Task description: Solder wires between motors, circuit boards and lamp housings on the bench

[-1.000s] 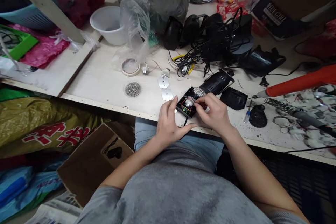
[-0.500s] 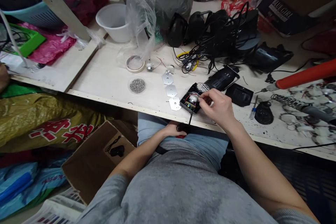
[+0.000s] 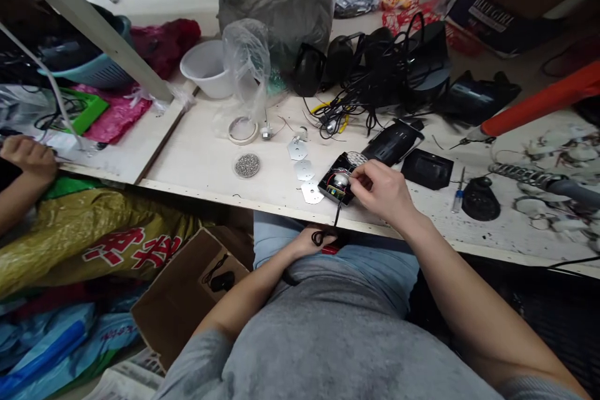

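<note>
The open housing [image 3: 330,194] is showing black around a silvery motor [image 3: 341,180]; hexagonal plates [image 3: 304,170] are gleaming silver; a screwdriver handle [image 3: 457,200] is showing blue; a gold sack [image 3: 60,225] is bearing white-edged red characters [image 3: 112,245].

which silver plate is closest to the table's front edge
The front plate, just left of the open black housing; the middle one and rear one lie farther back.

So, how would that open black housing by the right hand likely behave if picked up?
The open black housing looks like hard plastic with straight walls, so it should stay stiff. Its cable curves down over the front of the bench, so that probably trails floppily. With its innards exposed, tipping it might let loose parts shift.
</note>
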`<state>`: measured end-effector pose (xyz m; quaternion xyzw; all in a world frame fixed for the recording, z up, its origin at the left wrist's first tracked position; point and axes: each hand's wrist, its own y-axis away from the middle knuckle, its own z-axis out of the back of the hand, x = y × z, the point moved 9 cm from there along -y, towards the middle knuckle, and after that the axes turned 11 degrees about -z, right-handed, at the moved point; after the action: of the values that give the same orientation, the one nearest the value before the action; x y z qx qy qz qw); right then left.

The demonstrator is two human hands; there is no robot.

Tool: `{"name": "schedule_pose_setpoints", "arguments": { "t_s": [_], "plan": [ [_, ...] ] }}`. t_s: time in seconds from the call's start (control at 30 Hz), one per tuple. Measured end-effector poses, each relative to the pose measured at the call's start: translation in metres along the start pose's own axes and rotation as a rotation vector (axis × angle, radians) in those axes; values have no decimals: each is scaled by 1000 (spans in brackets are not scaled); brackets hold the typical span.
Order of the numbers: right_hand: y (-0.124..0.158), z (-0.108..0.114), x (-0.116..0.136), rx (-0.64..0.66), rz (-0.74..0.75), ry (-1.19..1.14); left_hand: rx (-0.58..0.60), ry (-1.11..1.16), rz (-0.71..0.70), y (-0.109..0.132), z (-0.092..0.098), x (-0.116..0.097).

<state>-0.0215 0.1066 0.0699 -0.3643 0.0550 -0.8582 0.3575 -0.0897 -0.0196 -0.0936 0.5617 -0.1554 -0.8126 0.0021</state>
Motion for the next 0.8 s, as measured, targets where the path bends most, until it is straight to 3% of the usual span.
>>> {"name": "schedule_pose_setpoints", "arguments": {
  "t_s": [0.1,0.2,0.27,0.3,0.37,0.43,0.63,0.73,0.8],
  "plan": [
    [0,0,1,-2,33,-8,-13,-148,42,43,26,-23],
    [0,0,1,-7,51,-20,-50,-592,193,101,68,-55],
    [0,0,0,-10,57,-32,-155,-844,171,122,99,-93],
    [0,0,-1,-6,55,-38,-227,-965,84,124,112,-116],
    [-1,-1,-3,8,37,-37,-302,-1187,-124,114,128,-154],
    [-1,-3,-4,25,20,-29,-286,-1341,-287,87,137,-168],
    [-2,-2,-1,22,22,-28,-2,-1346,-494,-7,149,-135],
    [-3,-3,0,49,6,-31,53,-1277,-549,-21,148,-124],
    [-3,-1,1,65,-7,-39,-11,-1225,-585,-17,147,-126]
  ]
}}
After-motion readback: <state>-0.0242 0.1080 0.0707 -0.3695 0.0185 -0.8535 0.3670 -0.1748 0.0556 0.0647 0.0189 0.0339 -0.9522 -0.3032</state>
